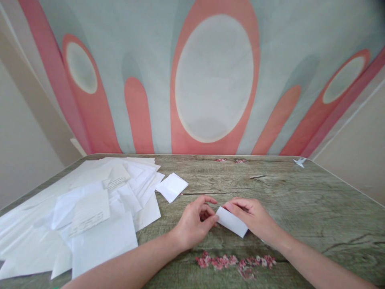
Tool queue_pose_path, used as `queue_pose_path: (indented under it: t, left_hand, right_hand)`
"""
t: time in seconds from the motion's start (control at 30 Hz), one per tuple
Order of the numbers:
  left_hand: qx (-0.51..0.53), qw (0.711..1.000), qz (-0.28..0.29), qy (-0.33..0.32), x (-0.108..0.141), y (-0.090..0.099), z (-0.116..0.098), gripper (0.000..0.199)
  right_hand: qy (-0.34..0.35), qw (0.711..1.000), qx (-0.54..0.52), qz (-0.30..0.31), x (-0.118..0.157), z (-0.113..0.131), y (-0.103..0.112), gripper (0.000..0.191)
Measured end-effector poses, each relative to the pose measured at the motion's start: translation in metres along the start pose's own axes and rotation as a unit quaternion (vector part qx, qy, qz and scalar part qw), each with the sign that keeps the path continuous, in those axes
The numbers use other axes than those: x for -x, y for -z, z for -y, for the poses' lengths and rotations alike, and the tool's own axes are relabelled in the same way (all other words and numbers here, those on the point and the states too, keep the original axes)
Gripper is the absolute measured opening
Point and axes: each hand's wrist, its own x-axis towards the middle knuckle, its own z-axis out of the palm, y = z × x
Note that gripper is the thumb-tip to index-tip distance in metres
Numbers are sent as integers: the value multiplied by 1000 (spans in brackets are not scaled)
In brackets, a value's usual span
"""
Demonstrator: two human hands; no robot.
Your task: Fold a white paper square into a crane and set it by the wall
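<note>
A small folded piece of white paper (pixel 232 223) lies at a slant between my hands, low over the wooden tabletop. My right hand (pixel 252 216) is closed on its upper right side, with the thumb along the upper edge and the other fingers partly hidden behind. At the paper's left end, the thumb of my left hand (pixel 197 220) meets the corner. The left index finger arches above, apart from the thumb, while the other fingers curl inward. How firmly the left fingertips pinch the corner is hard to see. A small stack of white paper squares (pixel 172 187) sits beyond my left hand.
White sheets (pixel 105 241) spread in a loose pile over the table's left side, a few with printed lines. A small folded white paper shape (pixel 299 162) rests at the far right corner. Pink flower prints (pixel 222 261) decorate the wood-patterned tabletop (pixel 315 216). A patterned backdrop (pixel 159 48) rises behind.
</note>
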Motion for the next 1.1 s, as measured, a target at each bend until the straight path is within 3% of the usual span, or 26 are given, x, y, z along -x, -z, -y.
queue_pose_path:
  t: [0.13,0.33,0.57,0.73,0.87,1.1]
  left_hand:
    - [-4,1000,5,-5,1,0,0,27]
    - [-21,1000,9,-2,2,0,3,21]
    - [-124,992,11,-38,2,2,-6,18]
    - [-170,984,-28,-40,0,3,-7,18]
    - [-140,984,-101,-45,-5,8,0,22]
    - [-7,993,-115,5,-12,14,13,28]
  right_hand:
    - [36,998,45,-5,-1,1,-2,21]
    - [26,995,98,-12,0,-2,-2,20]
    - [60,986,154,-14,6,6,-13,24]
    - [61,987,146,-19,5,3,-16,23]
    - [55,988,137,-39,2,-3,-9,23]
    - [42,990,123,-62,2,-10,0,27]
